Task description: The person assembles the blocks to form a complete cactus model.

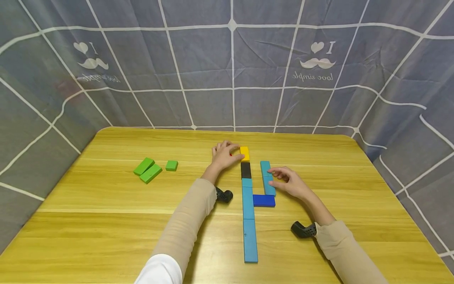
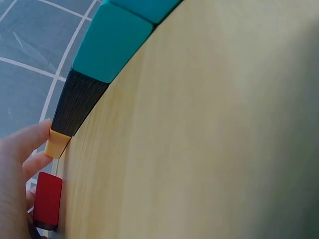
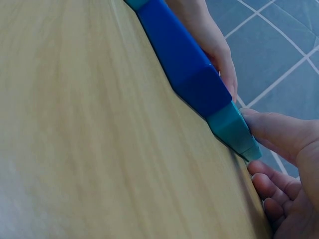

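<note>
My left hand [image 1: 224,156] pinches a yellow block [image 1: 244,153] between thumb and index finger, at the far end of a straight row. A red block [image 2: 48,199] lies under that hand's other fingers, mostly hidden in the head view. Nearer in the row come a black block [image 1: 246,170] and several light-blue blocks [image 1: 248,202]. A dark-blue block [image 1: 264,200] branches off to the right. From its outer end, two light-blue blocks [image 1: 265,169] run away from me. Along their right side, my right hand [image 1: 291,182] touches them with thumb and fingertips.
On the left of the wooden table [image 1: 106,232] lie two green blocks [image 1: 150,173] side by side and a small green square block [image 1: 172,165]. A grey gridded curtain [image 1: 205,106] hangs around the far and side edges. A black device [image 1: 303,229] sits at each wrist.
</note>
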Tool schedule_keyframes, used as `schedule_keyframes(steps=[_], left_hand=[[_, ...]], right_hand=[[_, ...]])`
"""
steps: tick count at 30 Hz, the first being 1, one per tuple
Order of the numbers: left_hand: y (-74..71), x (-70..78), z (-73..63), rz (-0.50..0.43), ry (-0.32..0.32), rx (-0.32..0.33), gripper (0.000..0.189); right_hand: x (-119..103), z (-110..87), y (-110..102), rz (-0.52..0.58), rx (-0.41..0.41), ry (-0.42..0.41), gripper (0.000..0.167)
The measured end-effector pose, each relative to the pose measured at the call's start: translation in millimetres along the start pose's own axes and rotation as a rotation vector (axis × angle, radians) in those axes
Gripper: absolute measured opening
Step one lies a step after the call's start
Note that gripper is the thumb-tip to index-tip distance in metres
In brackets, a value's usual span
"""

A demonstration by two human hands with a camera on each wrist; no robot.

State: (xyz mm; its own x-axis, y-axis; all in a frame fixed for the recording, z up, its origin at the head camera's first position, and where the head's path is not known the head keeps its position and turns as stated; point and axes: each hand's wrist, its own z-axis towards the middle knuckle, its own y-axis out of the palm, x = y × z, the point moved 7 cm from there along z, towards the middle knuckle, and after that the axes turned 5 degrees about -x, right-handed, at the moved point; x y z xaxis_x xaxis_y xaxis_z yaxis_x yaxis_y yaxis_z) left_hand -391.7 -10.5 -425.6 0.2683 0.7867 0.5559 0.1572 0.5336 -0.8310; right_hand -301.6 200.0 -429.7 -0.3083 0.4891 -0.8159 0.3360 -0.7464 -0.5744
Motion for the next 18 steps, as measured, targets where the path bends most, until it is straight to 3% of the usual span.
schedule_keyframes(steps=[18], left_hand=[[3.1,-2.5,-0.3,-0.014,0.026,0.029,0.048]], right_hand=[[0.6,-1.2,1.5,0.012,0.002,-0.007,0.039]])
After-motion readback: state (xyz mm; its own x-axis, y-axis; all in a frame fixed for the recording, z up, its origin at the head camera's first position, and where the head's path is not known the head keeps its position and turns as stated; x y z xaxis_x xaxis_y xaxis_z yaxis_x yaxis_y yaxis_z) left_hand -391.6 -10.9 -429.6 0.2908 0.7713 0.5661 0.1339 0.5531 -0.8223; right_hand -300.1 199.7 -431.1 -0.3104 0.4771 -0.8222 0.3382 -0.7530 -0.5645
